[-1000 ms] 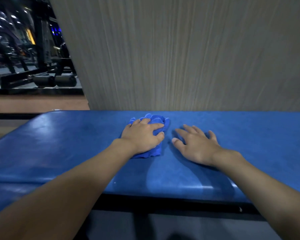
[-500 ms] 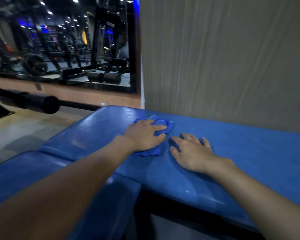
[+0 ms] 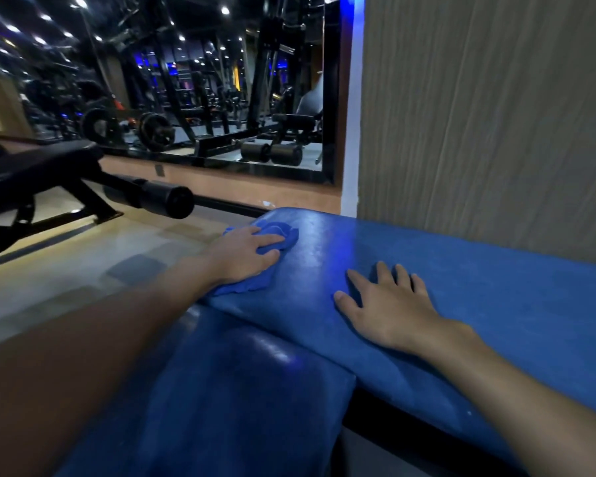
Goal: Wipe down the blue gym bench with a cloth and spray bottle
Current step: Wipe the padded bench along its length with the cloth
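Note:
The blue gym bench [image 3: 496, 304] runs from lower left to right across the view, with a second blue pad [image 3: 241, 401] below its near edge. A crumpled blue cloth [image 3: 276, 235] lies at the bench's left end. My left hand [image 3: 245, 256] presses down on the cloth with fingers spread over it. My right hand [image 3: 389, 304] rests flat on the bench pad, fingers straight and apart, to the right of the cloth. No spray bottle is in view.
A grey panelled wall [image 3: 479, 115] stands right behind the bench. A large mirror [image 3: 203, 80] to the left reflects gym machines. A black bench with a padded roller [image 3: 166, 201] stands on the tiled floor [image 3: 100, 249] at left.
My left hand has slid the cloth leftward to the end of the bench pad. My view has turned left, showing more floor and mirror. My right hand stays flat on the pad.

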Action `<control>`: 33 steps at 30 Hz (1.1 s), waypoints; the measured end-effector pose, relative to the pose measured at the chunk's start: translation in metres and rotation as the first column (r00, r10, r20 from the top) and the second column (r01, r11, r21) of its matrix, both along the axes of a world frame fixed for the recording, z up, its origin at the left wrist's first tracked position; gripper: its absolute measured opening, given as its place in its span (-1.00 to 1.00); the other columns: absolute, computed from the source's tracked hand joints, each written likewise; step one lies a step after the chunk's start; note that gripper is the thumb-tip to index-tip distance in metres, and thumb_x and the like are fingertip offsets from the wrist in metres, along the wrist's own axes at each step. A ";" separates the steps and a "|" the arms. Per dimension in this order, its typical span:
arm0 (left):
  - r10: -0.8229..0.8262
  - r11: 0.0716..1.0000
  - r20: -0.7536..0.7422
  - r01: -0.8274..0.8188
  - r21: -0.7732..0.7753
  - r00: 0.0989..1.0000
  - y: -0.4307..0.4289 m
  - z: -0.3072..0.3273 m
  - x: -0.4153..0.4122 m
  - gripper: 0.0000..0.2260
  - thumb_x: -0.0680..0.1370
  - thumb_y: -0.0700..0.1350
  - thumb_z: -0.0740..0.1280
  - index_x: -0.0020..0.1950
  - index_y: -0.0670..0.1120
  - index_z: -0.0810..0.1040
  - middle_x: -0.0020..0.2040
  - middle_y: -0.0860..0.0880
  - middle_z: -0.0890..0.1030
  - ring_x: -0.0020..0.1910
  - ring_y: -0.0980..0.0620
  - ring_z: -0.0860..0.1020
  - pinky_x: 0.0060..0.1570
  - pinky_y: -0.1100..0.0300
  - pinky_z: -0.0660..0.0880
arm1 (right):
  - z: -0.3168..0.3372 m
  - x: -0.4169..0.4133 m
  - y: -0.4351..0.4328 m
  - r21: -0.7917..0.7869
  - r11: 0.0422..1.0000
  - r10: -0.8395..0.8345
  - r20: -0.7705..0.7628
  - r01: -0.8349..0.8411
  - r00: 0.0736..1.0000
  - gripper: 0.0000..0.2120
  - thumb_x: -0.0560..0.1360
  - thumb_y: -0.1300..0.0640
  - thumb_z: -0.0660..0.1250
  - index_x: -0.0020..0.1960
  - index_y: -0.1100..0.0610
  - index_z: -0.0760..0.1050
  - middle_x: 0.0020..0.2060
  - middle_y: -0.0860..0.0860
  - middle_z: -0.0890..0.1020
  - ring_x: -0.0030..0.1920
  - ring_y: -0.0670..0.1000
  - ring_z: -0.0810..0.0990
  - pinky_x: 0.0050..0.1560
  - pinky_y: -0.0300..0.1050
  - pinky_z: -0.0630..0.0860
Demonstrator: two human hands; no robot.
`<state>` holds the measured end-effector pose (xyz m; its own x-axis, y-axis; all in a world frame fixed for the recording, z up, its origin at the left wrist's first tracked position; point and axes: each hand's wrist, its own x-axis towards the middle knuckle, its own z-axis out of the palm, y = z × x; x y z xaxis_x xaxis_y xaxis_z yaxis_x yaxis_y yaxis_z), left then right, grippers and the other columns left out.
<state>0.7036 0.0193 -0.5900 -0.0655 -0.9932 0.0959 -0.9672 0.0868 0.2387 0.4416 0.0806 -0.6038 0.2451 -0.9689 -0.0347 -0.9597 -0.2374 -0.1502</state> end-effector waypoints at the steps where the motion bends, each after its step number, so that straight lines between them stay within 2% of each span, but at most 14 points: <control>1: 0.012 1.000 -0.024 -0.012 0.008 1.000 0.004 0.000 0.010 -0.51 0.48 0.32 0.12 0.41 0.33 0.42 0.50 0.02 0.34 0.48 -0.09 0.30 0.48 0.02 0.19 | 0.000 -0.001 0.000 -0.001 1.000 0.005 0.004 -0.005 1.000 -0.41 0.56 -0.35 -0.12 0.52 -0.15 0.11 0.57 0.18 0.02 0.55 0.30 -0.09 0.51 0.24 -0.15; 3: 0.031 0.999 -0.052 -0.030 0.011 0.998 0.014 0.000 0.026 -0.50 0.48 0.31 0.11 0.41 0.30 0.43 0.53 -0.02 0.30 0.51 -0.07 0.28 0.49 0.09 0.15 | 0.000 -0.003 0.001 0.007 1.000 0.018 0.005 -0.018 1.000 -0.40 0.56 -0.35 -0.13 0.53 -0.16 0.09 0.57 0.18 -0.01 0.55 0.29 -0.11 0.51 0.24 -0.16; 5: 0.043 0.999 -0.063 -0.044 -0.012 0.997 0.024 -0.002 0.036 -0.61 0.61 0.16 0.17 0.44 0.21 0.44 0.55 -0.05 0.28 0.52 -0.04 0.25 0.44 0.18 0.11 | 0.002 -0.006 0.003 0.028 0.998 0.051 0.001 -0.051 0.999 -0.40 0.57 -0.35 -0.14 0.55 -0.17 0.05 0.58 0.16 -0.05 0.56 0.27 -0.13 0.52 0.22 -0.18; 7: 0.035 0.998 -0.064 -0.038 -0.049 0.997 0.032 -0.003 0.036 -0.66 0.66 0.04 0.20 0.44 0.15 0.47 0.52 -0.04 0.31 0.50 -0.04 0.28 0.41 0.23 0.09 | 0.007 -0.018 0.006 0.042 0.994 0.101 -0.023 -0.100 0.995 -0.40 0.57 -0.36 -0.15 0.56 -0.21 0.01 0.59 0.10 -0.06 0.57 0.19 -0.13 0.51 0.22 -0.18; 9: 0.032 0.999 -0.024 -0.033 -0.043 0.999 0.039 -0.002 0.031 -0.59 0.59 0.18 0.15 0.42 0.18 0.47 0.51 -0.04 0.34 0.49 -0.07 0.29 0.48 0.15 0.09 | 0.009 -0.038 0.010 0.040 0.993 0.117 -0.048 -0.115 0.992 -0.41 0.56 -0.37 -0.17 0.55 -0.25 -0.02 0.60 0.01 -0.06 0.58 0.12 -0.12 0.50 0.26 -0.18; 11: 0.027 0.999 0.000 -0.027 -0.023 1.000 0.043 -0.001 0.024 -0.35 0.40 0.36 -0.01 0.42 0.22 0.45 0.51 -0.03 0.35 0.49 -0.08 0.28 0.51 0.05 0.09 | 0.009 -0.056 0.015 0.042 0.994 0.105 -0.060 -0.103 0.993 -0.42 0.55 -0.38 -0.17 0.55 -0.29 -0.05 0.60 -0.04 -0.07 0.58 0.09 -0.13 0.49 0.27 -0.18; 13: 0.015 1.000 0.022 -0.014 -0.014 1.000 0.048 -0.001 0.013 -0.27 0.34 0.37 -0.08 0.44 0.21 0.44 0.51 -0.03 0.35 0.50 -0.07 0.26 0.51 0.06 0.07 | 0.008 -0.070 0.021 0.057 0.993 0.103 -0.050 -0.100 0.993 -0.42 0.56 -0.37 -0.17 0.55 -0.28 -0.07 0.60 -0.08 -0.10 0.58 0.04 -0.15 0.50 0.25 -0.19; 17: -0.025 1.000 0.086 0.026 -0.011 0.996 0.061 -0.001 -0.026 -0.48 0.54 0.25 0.04 0.47 0.20 0.41 0.53 -0.03 0.33 0.52 -0.08 0.23 0.48 0.10 0.04 | 0.009 -0.091 0.033 0.057 0.992 0.111 -0.024 -0.109 0.994 -0.43 0.57 -0.36 -0.17 0.55 -0.27 -0.06 0.60 -0.10 -0.09 0.58 0.01 -0.16 0.49 0.26 -0.21; 21: -0.100 0.994 0.055 0.102 -0.025 0.993 0.072 -0.004 -0.067 -0.31 0.39 0.35 -0.10 0.44 0.24 0.44 0.50 0.01 0.36 0.50 -0.07 0.27 0.50 0.08 0.07 | 0.009 -0.116 0.049 0.069 0.992 0.102 -0.006 -0.101 0.995 -0.42 0.57 -0.35 -0.17 0.56 -0.26 -0.06 0.60 -0.10 -0.09 0.58 0.00 -0.17 0.49 0.28 -0.23; 27: -0.165 0.984 0.052 0.168 -0.059 0.985 0.095 -0.005 -0.138 -0.29 0.39 0.33 -0.11 0.43 0.18 0.47 0.48 0.02 0.40 0.45 -0.05 0.32 0.45 0.17 0.11 | 0.009 -0.149 0.079 0.053 0.993 0.107 -0.003 -0.107 0.994 -0.42 0.58 -0.33 -0.16 0.56 -0.23 -0.06 0.60 -0.10 -0.09 0.58 -0.01 -0.16 0.48 0.29 -0.22; 33: -0.173 0.982 0.057 0.177 -0.072 0.983 0.121 -0.012 -0.207 -0.30 0.39 0.35 -0.16 0.43 0.27 0.44 0.50 0.00 0.36 0.47 -0.09 0.28 0.49 0.02 0.13 | 0.012 -0.196 0.105 0.058 0.995 0.082 -0.021 -0.081 0.996 -0.42 0.58 -0.35 -0.16 0.56 -0.25 -0.05 0.59 -0.12 -0.09 0.58 0.00 -0.15 0.47 0.31 -0.22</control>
<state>0.4962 0.1402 -0.6017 -0.2440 -0.9559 0.1635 -0.9462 0.2716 0.1759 0.2458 0.1855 -0.5919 0.3217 -0.9420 -0.0957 -0.9409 -0.3066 -0.1439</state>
